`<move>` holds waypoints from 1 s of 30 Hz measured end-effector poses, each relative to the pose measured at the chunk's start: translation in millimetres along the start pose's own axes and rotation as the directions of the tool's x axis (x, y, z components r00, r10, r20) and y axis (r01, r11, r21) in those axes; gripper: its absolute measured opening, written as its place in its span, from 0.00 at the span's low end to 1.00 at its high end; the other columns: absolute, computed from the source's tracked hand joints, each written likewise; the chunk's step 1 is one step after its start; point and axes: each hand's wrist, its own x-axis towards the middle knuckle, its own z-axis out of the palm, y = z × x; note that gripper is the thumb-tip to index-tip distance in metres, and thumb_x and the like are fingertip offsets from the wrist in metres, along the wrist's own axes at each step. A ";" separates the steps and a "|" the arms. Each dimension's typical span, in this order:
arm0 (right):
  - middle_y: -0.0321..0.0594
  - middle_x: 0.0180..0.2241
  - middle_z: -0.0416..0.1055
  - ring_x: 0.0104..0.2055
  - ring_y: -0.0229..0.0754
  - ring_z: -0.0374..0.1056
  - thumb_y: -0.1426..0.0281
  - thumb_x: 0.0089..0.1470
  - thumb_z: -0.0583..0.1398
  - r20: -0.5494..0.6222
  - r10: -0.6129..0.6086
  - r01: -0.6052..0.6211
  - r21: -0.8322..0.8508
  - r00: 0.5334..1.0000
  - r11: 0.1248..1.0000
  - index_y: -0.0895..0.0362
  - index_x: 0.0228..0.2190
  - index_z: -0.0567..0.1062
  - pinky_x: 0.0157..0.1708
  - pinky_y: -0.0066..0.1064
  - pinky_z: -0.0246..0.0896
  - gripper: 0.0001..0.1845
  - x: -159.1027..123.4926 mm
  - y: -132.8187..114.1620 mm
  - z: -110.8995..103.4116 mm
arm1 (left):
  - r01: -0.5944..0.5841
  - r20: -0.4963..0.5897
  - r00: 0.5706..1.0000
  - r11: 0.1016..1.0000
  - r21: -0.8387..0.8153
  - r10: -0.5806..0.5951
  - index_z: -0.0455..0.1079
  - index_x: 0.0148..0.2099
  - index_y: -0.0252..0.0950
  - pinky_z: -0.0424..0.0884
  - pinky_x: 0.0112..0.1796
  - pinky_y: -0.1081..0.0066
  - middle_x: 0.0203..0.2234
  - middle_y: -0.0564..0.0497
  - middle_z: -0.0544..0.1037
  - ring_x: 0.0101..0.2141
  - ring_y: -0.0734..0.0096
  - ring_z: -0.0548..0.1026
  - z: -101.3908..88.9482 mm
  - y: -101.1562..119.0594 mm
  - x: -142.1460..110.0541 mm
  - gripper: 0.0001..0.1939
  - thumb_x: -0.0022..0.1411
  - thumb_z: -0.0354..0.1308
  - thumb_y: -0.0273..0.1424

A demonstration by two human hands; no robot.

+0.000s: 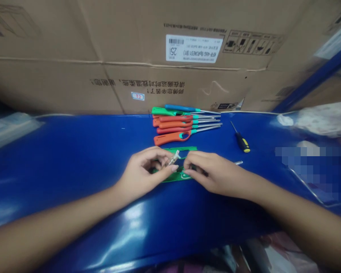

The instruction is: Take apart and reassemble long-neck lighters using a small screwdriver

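My left hand (146, 167) pinches a small whitish, see-through piece (174, 157) between thumb and fingers, tilted up to the right. Beneath the hands lie green plastic lighter casing pieces (170, 177), one nearer me and another strip (187, 148) just beyond. My right hand (216, 172) is closed, thumb and fingertips together, at the right end of the nearer green casing; what it grips is hidden. A metal tube end (239, 163) shows past the right hand's knuckles.
Several long-nosed lighters, among them an orange one (170, 139) and a blue one (180, 107), lie behind my hands. A black and yellow screwdriver (241, 143) lies to the right. A large cardboard box (130, 45) stands along the back of the blue table (82, 151).
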 end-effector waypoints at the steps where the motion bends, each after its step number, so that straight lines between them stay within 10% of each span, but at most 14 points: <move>1: 0.34 0.32 0.70 0.30 0.34 0.65 0.72 0.64 0.57 -0.020 0.038 -0.036 0.065 0.999 0.997 0.56 0.36 0.70 0.31 0.27 0.57 0.03 1.5 0.8 0.3 | -0.048 0.011 0.999 0.997 0.055 0.047 0.78 0.41 0.33 0.71 0.28 0.77 0.30 0.50 0.78 0.27 0.75 0.74 -0.2 0.5 -1.7 0.09 0.57 0.68 0.30; 9: 0.26 0.18 0.66 0.16 0.31 0.62 0.65 0.60 0.60 0.155 0.352 -0.372 0.592 0.923 0.715 0.55 0.35 0.68 0.14 0.21 0.58 0.07 10.8 6.6 8.5 | -0.196 0.088 0.980 0.936 0.293 0.178 0.80 0.43 0.34 0.72 0.32 0.75 0.36 0.47 0.84 0.31 0.72 0.79 -2.5 -1.2 -3.4 0.09 0.61 0.66 0.30; 19: 0.32 0.19 0.70 0.17 0.31 0.64 0.60 0.57 0.63 0.088 0.399 -0.342 0.698 0.913 0.629 0.58 0.32 0.73 0.14 0.21 0.62 0.13 15.1 13.7 17.0 | 0.081 0.033 0.996 0.979 0.185 -0.088 0.81 0.45 0.35 0.74 0.35 0.70 0.40 0.45 0.82 0.36 0.65 0.79 -1.0 -3.9 2.9 0.13 0.62 0.65 0.37; 30: 0.31 0.20 0.71 0.18 0.35 0.71 0.57 0.54 0.67 0.147 0.382 -0.334 0.806 0.912 0.489 0.57 0.31 0.69 0.16 0.24 0.67 0.18 17.9 6.7 13.7 | -0.155 0.081 0.987 0.940 0.303 0.136 0.80 0.46 0.36 0.73 0.34 0.73 0.37 0.46 0.82 0.33 0.69 0.77 -0.9 -0.2 -5.5 0.10 0.64 0.63 0.32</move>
